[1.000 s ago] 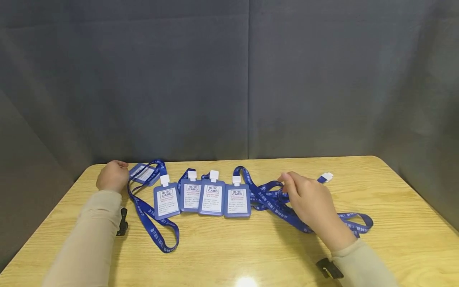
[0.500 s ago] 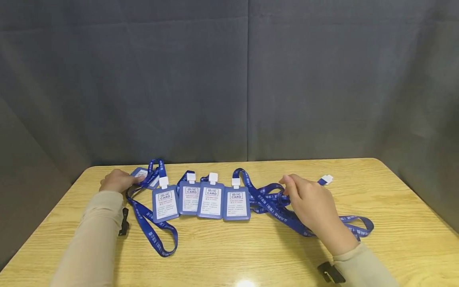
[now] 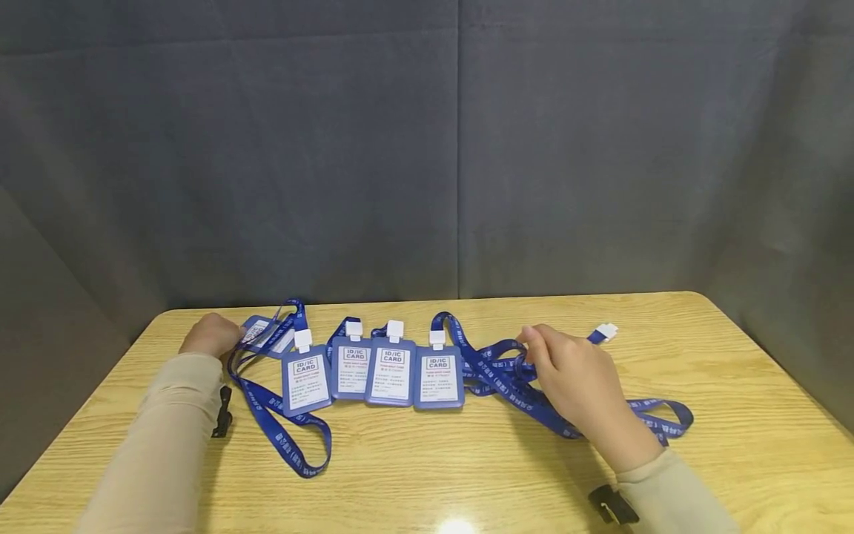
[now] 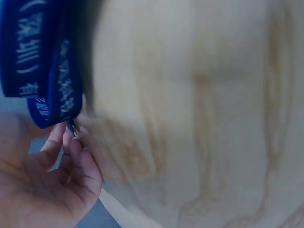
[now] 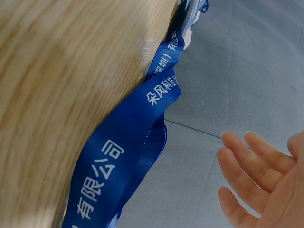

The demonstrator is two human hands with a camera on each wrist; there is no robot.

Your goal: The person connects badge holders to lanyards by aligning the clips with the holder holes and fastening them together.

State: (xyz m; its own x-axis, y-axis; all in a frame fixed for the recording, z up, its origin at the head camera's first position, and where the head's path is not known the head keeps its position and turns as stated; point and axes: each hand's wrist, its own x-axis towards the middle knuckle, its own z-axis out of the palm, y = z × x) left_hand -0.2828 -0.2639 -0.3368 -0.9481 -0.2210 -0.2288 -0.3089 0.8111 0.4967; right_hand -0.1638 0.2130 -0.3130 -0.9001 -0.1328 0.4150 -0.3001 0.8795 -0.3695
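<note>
In the left wrist view my left hand pinches a blue lanyard at the fingertips. The head view shows this hand at the table's far left, beside a blue badge holder that lies partly under the lanyard strap. To its right, a row of upright badge holders with white clips includes one nearest the left hand and another at the row's right end. My right hand is over the pile of blue lanyard straps; its fingers are loosely bent and hold nothing.
A lanyard loop lies in front of the leftmost upright badge. At the right, a white clip and another strap loop lie on the wooden table. A dark grey curtain stands behind the table's back edge.
My left hand moved right onto the back-left badge holder, then drew back left, and the strap near it shifted slightly left. The right hand stayed in place.
</note>
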